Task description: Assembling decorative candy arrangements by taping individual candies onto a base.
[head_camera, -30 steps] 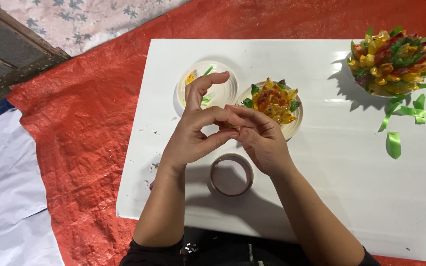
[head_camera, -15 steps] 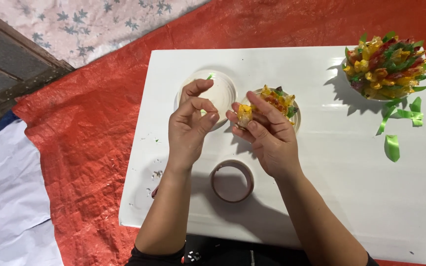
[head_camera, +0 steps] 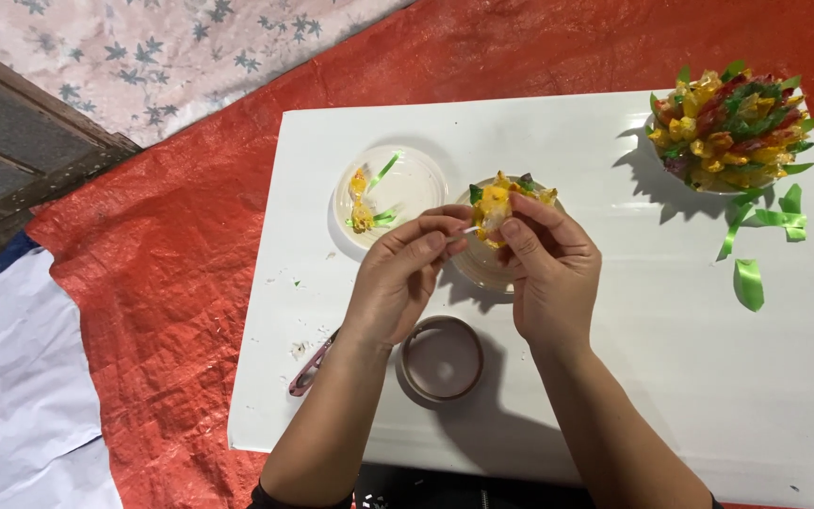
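My right hand [head_camera: 550, 269] pinches a small yellow ribbon flower [head_camera: 496, 207] above a clear dish [head_camera: 479, 268]. My left hand [head_camera: 405, 271] holds the flower's thin white stick [head_camera: 468, 230] between thumb and fingers, close beside the right hand. Both hands hover over the white board [head_camera: 614, 377], just above a roll of clear tape [head_camera: 442, 357]. A second clear dish [head_camera: 421, 185] to the left holds two finished yellow flowers with green strips [head_camera: 363, 213].
A bowl piled with yellow, red and green ribbon flowers [head_camera: 729, 127] stands at the board's far right corner, with loose green ribbon pieces [head_camera: 749, 283] beside it. Pink-handled scissors [head_camera: 310, 368] lie under my left forearm. An orange tarp [head_camera: 153, 283] surrounds the board.
My hands have parted slightly; the yellow flower is now held up in the right hand with the left on its stick. The view has shifted so the board sits further right.
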